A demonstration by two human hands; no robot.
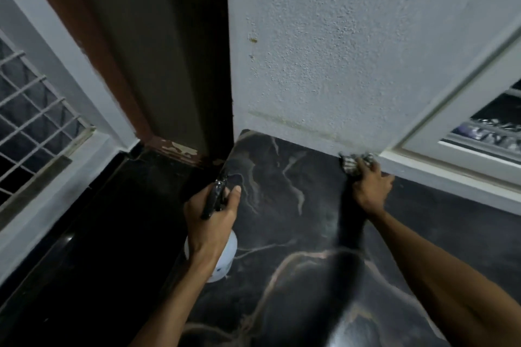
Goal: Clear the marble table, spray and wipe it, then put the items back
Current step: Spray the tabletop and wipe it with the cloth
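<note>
The black marble table [282, 205] with pale veins fills the lower middle of the view. My left hand [210, 222] grips a white spray bottle [225, 259] by its black trigger head, held over the table's left edge. My right hand [370, 191] presses a checked cloth [352, 163] onto the marble at the far edge, right against the wall. Most of the cloth is hidden under my fingers.
A rough white wall [338, 51] rises behind the table. A dark wooden door frame [158, 65] stands at the left, with a dark floor [84, 248] below. A grilled window [31, 121] is at far left, a white window frame [451, 149] at right.
</note>
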